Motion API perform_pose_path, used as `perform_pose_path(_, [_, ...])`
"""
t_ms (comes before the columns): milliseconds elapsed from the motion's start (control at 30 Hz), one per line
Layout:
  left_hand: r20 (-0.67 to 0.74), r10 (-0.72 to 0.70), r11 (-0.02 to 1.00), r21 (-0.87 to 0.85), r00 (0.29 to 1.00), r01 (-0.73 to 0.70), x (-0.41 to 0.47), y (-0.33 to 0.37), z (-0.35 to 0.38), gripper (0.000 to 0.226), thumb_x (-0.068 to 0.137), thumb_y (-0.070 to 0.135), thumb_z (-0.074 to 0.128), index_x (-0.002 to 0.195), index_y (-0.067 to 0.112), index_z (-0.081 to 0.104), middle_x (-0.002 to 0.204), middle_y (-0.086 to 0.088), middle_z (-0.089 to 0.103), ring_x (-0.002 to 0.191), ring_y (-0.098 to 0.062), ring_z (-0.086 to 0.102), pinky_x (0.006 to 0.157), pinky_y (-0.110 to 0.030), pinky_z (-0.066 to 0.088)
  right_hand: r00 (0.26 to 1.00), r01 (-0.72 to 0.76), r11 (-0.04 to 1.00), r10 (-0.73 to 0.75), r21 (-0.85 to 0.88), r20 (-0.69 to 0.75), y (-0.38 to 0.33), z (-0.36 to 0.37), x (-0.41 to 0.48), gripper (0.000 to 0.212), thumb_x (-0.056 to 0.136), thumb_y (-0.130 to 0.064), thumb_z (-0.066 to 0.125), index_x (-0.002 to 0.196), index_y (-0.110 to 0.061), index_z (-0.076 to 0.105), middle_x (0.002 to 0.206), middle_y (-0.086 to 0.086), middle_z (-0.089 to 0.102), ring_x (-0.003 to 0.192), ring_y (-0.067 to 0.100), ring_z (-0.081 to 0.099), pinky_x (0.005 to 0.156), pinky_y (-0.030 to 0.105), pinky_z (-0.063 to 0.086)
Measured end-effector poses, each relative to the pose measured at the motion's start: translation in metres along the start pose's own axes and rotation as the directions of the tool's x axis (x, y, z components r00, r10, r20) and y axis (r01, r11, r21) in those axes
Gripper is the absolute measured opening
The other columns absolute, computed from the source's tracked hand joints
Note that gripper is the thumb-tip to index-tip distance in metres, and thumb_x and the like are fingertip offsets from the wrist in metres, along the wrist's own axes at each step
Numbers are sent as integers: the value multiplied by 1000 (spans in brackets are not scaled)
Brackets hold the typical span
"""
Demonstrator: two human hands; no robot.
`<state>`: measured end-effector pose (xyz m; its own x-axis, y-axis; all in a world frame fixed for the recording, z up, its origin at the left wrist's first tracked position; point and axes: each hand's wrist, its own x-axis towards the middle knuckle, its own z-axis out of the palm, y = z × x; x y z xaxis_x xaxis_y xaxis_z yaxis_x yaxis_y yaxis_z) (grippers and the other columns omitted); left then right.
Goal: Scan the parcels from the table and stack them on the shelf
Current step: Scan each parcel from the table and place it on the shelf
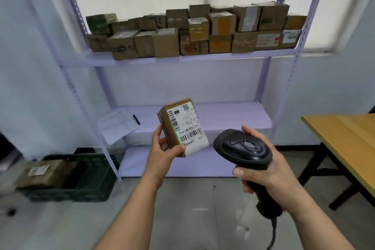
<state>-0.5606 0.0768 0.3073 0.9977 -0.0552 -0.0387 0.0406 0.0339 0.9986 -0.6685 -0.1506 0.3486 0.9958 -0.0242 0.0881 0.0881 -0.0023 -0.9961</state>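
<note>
Parcel (180, 126) in left hand (162, 150), fingers curled.

Table (345, 134) running off right edge. Scanner cable (272, 235) exiting frame at btm. Crate (91, 186) & box (40, 172) inside it showing blurred at left. Fine print on parcel label (188, 126) coming out too small to read.
</note>
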Motion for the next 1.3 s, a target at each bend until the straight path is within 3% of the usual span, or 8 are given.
perform_pose_path(167, [-83,67,997,-19,994,-69,53,17,-41,79,81,-2,70,141,35,34,115,-3,66,100,-11,67,73,-27,58,995,47,999,-45,-17,92,-4,31,78,89,59,-5,79,133,-43,46,71,8,68,45,26,53,45,37,47])
perform_pose_path(300, [-88,102,995,9,991,-102,109,43,-57,84,75,8,75,144,33,34,116,-1,68,104,-16,67,82,-34,56,991,94,995,-92,-24,99,-18,42,139,91,58,-4,85,132,-43,48,82,4,72,45,27,54,46,37,48])
perform_pose_path(467, [-45,178,983,44,983,-176,183,84,-54,71,87,5,65,143,35,33,113,0,68,103,-16,67,72,-23,56,988,133,991,-131,-17,77,-32,38,210,91,56,-9,81,135,-40,48,95,5,73,46,30,54,46,38,50])
perform_pose_path(733, [7,194,981,23,981,-194,271,130,-47,62,92,12,60,144,33,33,105,4,69,100,-12,66,72,-26,55,977,211,973,-207,-94,49,-52,33,303,89,64,1,81,132,-44,49,100,5,72,47,31,58,47,38,51])
perform_pose_path(933, [97,203,978,18,974,-206,335,178,-43,51,93,21,55,141,30,39,122,2,66,106,-22,66,69,-31,55,968,242,957,-248,-159,-22,-73,29,348,92,65,2,80,138,-41,46,105,-1,71,50,30,60,48,37,54])
perform_pose_path(1067, [151,211,975,38,966,-219,381,216,-37,46,90,32,56,134,28,45,116,-7,66,92,-27,68,76,-44,59,956,262,945,-281,-194,-80,-88,28,372,89,70,3,80,137,-44,44,109,9,68,52,31,61,48,35,53])
perform_pose_path(1133, [179,199,973,82,963,-216,401,231,-35,53,83,41,56,133,26,47,116,-9,63,85,-22,65,71,-40,55,952,269,939,-294,-215,-91,-93,28,385,90,70,2,80,139,-43,43,111,10,67,52,30,62,49,34,53])
perform_pose_path(1300, [189,142,969,172,972,-176,441,250,-25,50,86,48,52,130,23,49,113,-8,64,95,-24,62,71,-35,51,944,268,934,-303,-234,-128,-97,28,405,92,66,-4,81,140,-44,42,113,15,65,54,29,63,50,34,53])
